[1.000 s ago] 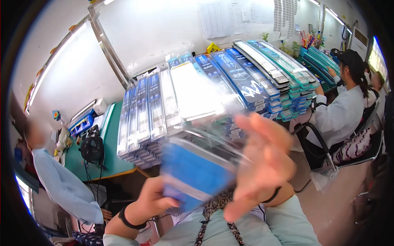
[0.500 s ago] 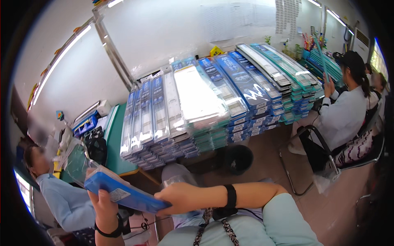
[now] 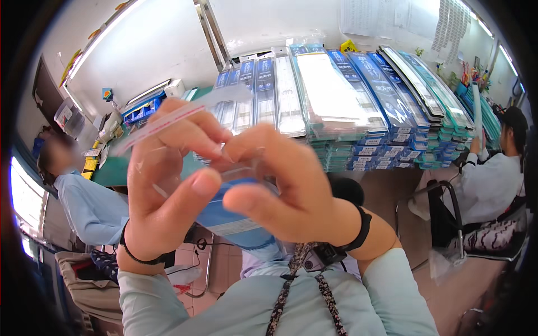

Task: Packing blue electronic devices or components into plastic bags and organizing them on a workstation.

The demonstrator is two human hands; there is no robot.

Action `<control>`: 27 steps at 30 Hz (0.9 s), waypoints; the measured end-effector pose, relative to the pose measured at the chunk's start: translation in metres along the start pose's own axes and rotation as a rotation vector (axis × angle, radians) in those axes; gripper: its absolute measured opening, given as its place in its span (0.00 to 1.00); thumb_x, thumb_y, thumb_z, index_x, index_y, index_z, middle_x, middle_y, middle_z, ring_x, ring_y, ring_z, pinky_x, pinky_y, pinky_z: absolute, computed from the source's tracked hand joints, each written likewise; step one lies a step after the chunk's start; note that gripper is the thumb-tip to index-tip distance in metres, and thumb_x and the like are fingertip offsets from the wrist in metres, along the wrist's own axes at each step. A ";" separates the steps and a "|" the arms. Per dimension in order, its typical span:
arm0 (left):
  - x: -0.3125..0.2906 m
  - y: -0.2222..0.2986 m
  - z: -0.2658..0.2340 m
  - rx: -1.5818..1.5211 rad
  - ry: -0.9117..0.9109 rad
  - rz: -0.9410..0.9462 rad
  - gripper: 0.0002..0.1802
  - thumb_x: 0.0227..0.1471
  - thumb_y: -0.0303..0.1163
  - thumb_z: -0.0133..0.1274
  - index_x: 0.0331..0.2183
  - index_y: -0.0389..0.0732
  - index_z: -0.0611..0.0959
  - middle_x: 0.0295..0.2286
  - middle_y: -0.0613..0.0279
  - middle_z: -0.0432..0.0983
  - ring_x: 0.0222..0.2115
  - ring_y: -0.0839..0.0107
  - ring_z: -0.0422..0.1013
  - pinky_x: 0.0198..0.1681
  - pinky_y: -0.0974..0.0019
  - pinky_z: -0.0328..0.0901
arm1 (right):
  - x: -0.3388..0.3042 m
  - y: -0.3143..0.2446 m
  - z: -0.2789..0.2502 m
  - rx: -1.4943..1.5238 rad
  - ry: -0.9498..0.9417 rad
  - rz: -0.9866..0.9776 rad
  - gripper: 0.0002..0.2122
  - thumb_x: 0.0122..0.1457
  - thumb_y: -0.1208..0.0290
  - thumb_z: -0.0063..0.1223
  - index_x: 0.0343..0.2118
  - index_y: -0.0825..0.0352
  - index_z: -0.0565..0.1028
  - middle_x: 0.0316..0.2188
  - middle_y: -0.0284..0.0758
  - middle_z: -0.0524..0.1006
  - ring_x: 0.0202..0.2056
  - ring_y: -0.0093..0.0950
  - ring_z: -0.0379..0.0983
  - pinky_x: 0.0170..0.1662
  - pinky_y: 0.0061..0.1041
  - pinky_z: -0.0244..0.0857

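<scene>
Your left hand [image 3: 159, 193] and right hand [image 3: 297, 179] pinched the clear bag [image 3: 216, 102]; stacked packages' edges [image 3: 386, 157] stood farther off. Floor [image 3: 457, 291] spread right.

Small packing workshop, from where I sit: green bench [image 3: 115, 175], flat blue and teal packs [image 3: 386, 106] stacked deep in front of me, tube light [image 3: 104, 47] along the wall, paper sheets [image 3: 364, 19] stuck up. Co-worker [image 3: 490, 171] seated on my right, another person [image 3: 89, 204] on my left. Tiled floor [image 3: 226, 269].
</scene>
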State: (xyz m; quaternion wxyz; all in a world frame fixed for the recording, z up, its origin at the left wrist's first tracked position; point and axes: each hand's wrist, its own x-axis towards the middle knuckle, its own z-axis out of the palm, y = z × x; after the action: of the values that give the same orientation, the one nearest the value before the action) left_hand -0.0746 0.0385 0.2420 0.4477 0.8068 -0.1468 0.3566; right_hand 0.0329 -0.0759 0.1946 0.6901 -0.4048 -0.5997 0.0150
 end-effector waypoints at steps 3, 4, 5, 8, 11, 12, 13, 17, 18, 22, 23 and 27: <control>0.013 0.001 -0.001 0.103 -0.013 0.129 0.10 0.49 0.32 0.52 0.30 0.36 0.73 0.32 0.54 0.69 0.33 0.72 0.64 0.38 0.70 0.58 | 0.009 -0.004 -0.001 0.026 0.157 -0.081 0.09 0.54 0.69 0.55 0.29 0.69 0.68 0.16 0.33 0.68 0.16 0.21 0.61 0.20 0.20 0.55; 0.016 0.003 -0.001 0.143 -0.004 0.161 0.10 0.51 0.33 0.50 0.29 0.36 0.73 0.31 0.56 0.68 0.33 0.71 0.63 0.39 0.69 0.58 | 0.013 -0.008 0.000 0.036 0.208 -0.093 0.08 0.54 0.72 0.54 0.27 0.69 0.68 0.16 0.33 0.68 0.16 0.19 0.60 0.19 0.20 0.53; 0.018 0.005 0.000 0.183 0.004 0.195 0.10 0.52 0.34 0.48 0.29 0.36 0.73 0.29 0.58 0.66 0.33 0.70 0.63 0.39 0.69 0.58 | 0.014 -0.010 0.001 0.047 0.259 -0.106 0.07 0.54 0.75 0.52 0.24 0.69 0.68 0.15 0.32 0.69 0.15 0.18 0.59 0.18 0.19 0.52; 0.021 0.011 0.002 0.195 0.011 0.168 0.09 0.54 0.33 0.46 0.26 0.37 0.71 0.29 0.59 0.67 0.31 0.72 0.63 0.39 0.70 0.56 | 0.015 -0.011 0.004 0.060 0.329 -0.076 0.08 0.54 0.76 0.49 0.21 0.70 0.68 0.13 0.31 0.68 0.14 0.17 0.58 0.17 0.19 0.51; 0.023 0.014 -0.002 0.273 0.019 0.214 0.08 0.55 0.30 0.43 0.26 0.37 0.71 0.29 0.58 0.67 0.32 0.71 0.63 0.40 0.70 0.57 | 0.016 -0.014 0.005 0.052 0.345 -0.037 0.09 0.56 0.75 0.47 0.20 0.71 0.70 0.12 0.32 0.68 0.13 0.17 0.58 0.17 0.19 0.52; 0.023 0.015 -0.003 0.297 0.035 0.245 0.08 0.55 0.29 0.42 0.26 0.37 0.71 0.30 0.57 0.68 0.32 0.70 0.64 0.41 0.69 0.58 | 0.016 -0.016 0.005 0.069 0.340 0.004 0.11 0.57 0.75 0.46 0.20 0.72 0.72 0.12 0.32 0.69 0.13 0.17 0.59 0.17 0.18 0.53; 0.025 0.014 -0.004 0.296 0.036 0.244 0.08 0.55 0.29 0.42 0.26 0.37 0.71 0.30 0.57 0.68 0.32 0.70 0.64 0.41 0.69 0.58 | 0.017 -0.017 0.008 0.069 0.340 0.005 0.11 0.57 0.75 0.46 0.20 0.72 0.72 0.12 0.32 0.69 0.13 0.17 0.59 0.17 0.18 0.53; 0.022 0.022 -0.020 0.623 0.219 0.448 0.05 0.53 0.27 0.43 0.28 0.36 0.72 0.34 0.53 0.70 0.39 0.64 0.67 0.48 0.59 0.60 | 0.022 -0.015 0.017 0.183 0.379 -0.001 0.14 0.61 0.69 0.43 0.24 0.72 0.76 0.13 0.33 0.72 0.14 0.16 0.62 0.19 0.16 0.57; 0.025 0.020 -0.018 0.618 0.266 0.585 0.05 0.51 0.28 0.48 0.29 0.37 0.74 0.35 0.53 0.71 0.40 0.63 0.67 0.48 0.58 0.60 | 0.022 -0.014 0.016 0.173 0.371 -0.018 0.16 0.63 0.67 0.41 0.25 0.73 0.76 0.15 0.32 0.74 0.15 0.15 0.63 0.20 0.16 0.58; 0.027 0.046 -0.007 1.230 0.031 0.635 0.17 0.33 0.38 0.66 0.30 0.44 0.81 0.38 0.55 0.73 0.42 0.58 0.69 0.48 0.54 0.62 | 0.013 -0.028 0.007 0.052 0.288 0.181 0.26 0.66 0.56 0.25 0.33 0.74 0.75 0.23 0.37 0.77 0.24 0.24 0.73 0.31 0.19 0.64; 0.029 0.044 -0.010 1.248 0.039 0.621 0.17 0.33 0.38 0.66 0.30 0.44 0.81 0.38 0.55 0.73 0.42 0.58 0.69 0.48 0.54 0.62 | 0.011 -0.024 0.004 0.053 0.275 0.112 0.25 0.66 0.57 0.25 0.35 0.74 0.74 0.26 0.38 0.77 0.29 0.25 0.73 0.35 0.20 0.64; 0.032 0.039 -0.020 1.041 -0.071 0.697 0.18 0.29 0.31 0.66 0.30 0.45 0.82 0.35 0.55 0.75 0.39 0.58 0.70 0.44 0.54 0.67 | 0.003 -0.024 0.009 0.051 0.200 0.005 0.24 0.65 0.57 0.26 0.39 0.75 0.72 0.37 0.40 0.75 0.40 0.26 0.70 0.46 0.24 0.61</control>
State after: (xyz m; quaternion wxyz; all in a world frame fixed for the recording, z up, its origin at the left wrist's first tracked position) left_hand -0.0825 0.0357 0.2956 -0.1518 0.8350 -0.2232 0.4795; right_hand 0.0152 -0.0857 0.2101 0.7564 -0.3882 -0.5263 -0.0085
